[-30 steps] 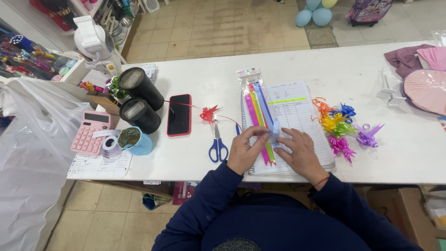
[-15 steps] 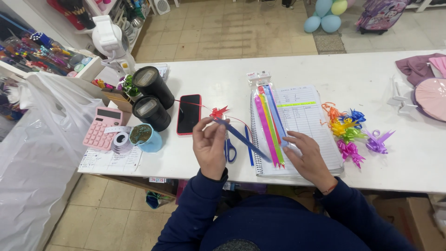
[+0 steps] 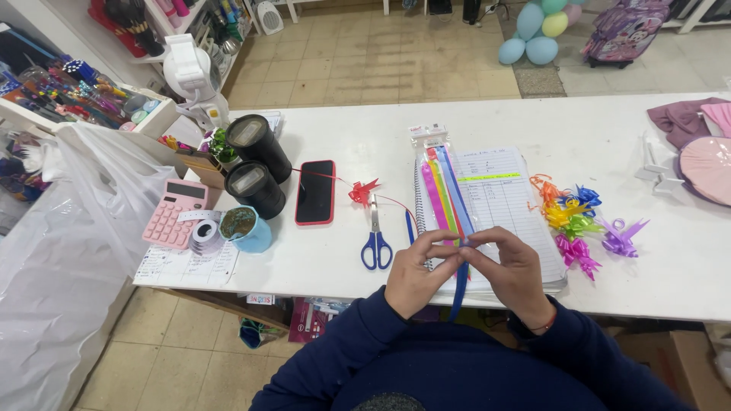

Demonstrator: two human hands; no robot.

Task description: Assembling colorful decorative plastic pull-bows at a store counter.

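Head view: both hands meet at about 6 o'clock on the white table (image 3: pixel 472 122), over the near edge. The left hand (image 3: pixel 415 278) and the right hand (image 3: pixel 512 275) each have fingers curled and pinched on a blue ribbon strip (image 3: pixel 459 285), which runs from between the fingertips down past the table edge toward the dark blue sleeves. The thumbs and forefingers are closed on it; the other fingers are loosely bent.

Just under the hands, at 12 o'clock from them, lies a clear packet of coloured ribbon strips (image 3: pixel 442 194) on a spiral notebook (image 3: pixel 506 202) with a lined, written page. The hands cover the notebook's near edge.

At 9 o'clock from the left hand, blue-handled scissors (image 3: pixel 375 240) lie closed, with a red ribbon bow (image 3: pixel 363 191) just beyond their tips. Farther at 10 o'clock sit a phone in a red case (image 3: pixel 315 192), two black cylinders (image 3: pixel 257 164), a blue cup (image 3: pixel 245 228), a tape roll (image 3: pixel 204 232) and a pink calculator (image 3: pixel 175 213).

At 2 o'clock from the right hand, a cluster of finished bows (image 3: pixel 579 221) in orange, blue, yellow, green, pink and purple lies well apart from the notebook. At the far right edge is a pink round object (image 3: pixel 708 167). Balloons (image 3: pixel 533 34) rest on the floor beyond the table.
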